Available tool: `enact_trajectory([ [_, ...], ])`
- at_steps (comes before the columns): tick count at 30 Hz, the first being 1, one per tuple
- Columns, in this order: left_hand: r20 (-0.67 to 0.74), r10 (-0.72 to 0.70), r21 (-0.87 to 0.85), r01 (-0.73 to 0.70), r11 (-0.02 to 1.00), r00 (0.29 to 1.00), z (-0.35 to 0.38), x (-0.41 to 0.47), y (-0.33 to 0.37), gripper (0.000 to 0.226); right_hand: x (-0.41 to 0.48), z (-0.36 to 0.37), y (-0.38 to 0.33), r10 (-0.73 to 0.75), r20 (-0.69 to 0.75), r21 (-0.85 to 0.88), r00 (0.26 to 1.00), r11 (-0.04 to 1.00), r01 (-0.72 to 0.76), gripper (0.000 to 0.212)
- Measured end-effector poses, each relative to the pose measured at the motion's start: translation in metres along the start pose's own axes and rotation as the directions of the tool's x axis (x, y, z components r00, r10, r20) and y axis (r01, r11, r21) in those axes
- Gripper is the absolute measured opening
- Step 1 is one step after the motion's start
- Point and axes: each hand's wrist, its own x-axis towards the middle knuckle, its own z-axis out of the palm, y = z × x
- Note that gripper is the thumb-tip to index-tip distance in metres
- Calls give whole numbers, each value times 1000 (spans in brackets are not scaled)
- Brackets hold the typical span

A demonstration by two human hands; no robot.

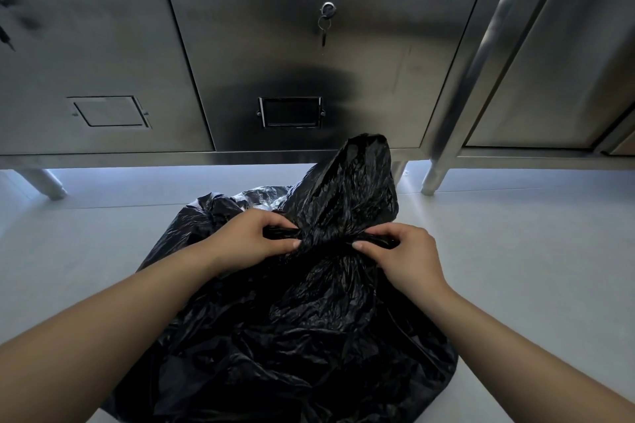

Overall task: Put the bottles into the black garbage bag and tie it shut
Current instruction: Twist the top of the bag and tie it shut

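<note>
Steel cabinets [309, 72] fill the upper frame; on the pale floor [515, 251], lower centre, lies the black garbage bag [292, 336]. Left hand [251, 240] and right hand [405, 254] each pinch a twisted end at its gathered neck [326, 240], knot not yet tight (no bottles visible, presumably inside).

Head view, facing down, near floor [515, 251]

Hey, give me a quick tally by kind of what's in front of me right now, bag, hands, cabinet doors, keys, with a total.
Black garbage bag: 1
Hands, left hand and right hand, both gripping the bag's gathered neck: 2
Steel cabinet doors, left door and keyed door: 2
Key hanging from the lock: 1
Bottles visible: 0
Total: 6
</note>
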Motion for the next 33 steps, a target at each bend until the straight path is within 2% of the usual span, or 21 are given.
enact_trajectory([
  [4,-39,-35,-149,29,988,999,0,0,3,8,3,-3,-4,-23,-46,82,999,996,26,14],
  [11,-183,-57,-197,21,980,981,-9,7,4,26,10,-11,-8,-10,20,294,1000,956,4,14],
  [16,-231,-111,-318,33,947,967,-11,5,11,8,13,-23,-6,38,97,366,995,928,-71,10],
  [18,-255,-125,-294,47,955,959,-16,6,16,5,14,-26,-7,40,107,373,993,925,-77,15],
  [21,-314,-119,-249,39,968,942,-31,5,17,5,17,-35,-6,36,126,385,991,919,-83,11],
  [29,-479,-202,-237,96,967,854,-44,5,-2,14,25,-71,11,111,21,395,994,912,-110,14],
  [31,-477,-201,-229,100,968,855,-43,3,-5,12,24,-69,7,86,30,384,996,919,-91,14],
  [33,-421,-224,-327,84,941,879,-44,-1,-5,13,25,-69,-2,32,44,372,999,927,-46,13],
])
